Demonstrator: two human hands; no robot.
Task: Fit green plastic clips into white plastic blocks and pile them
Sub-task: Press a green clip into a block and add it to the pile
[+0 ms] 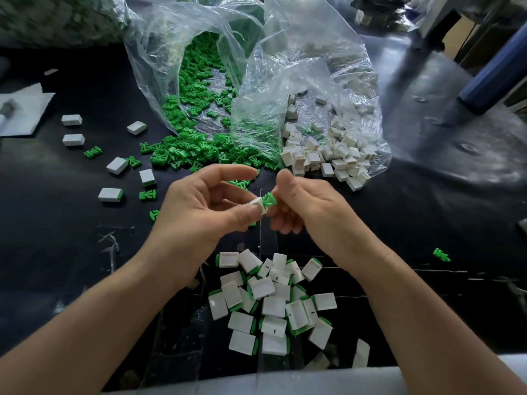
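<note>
Pinching white block [257, 205] in left hand [199, 208] | right hand [310, 208] pinching green clip [269, 199] | clip touching block

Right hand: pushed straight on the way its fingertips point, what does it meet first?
The white block pinched in the left hand. The right hand aims its green clip leftward at it; they look touching, though depth is unclear.
</note>
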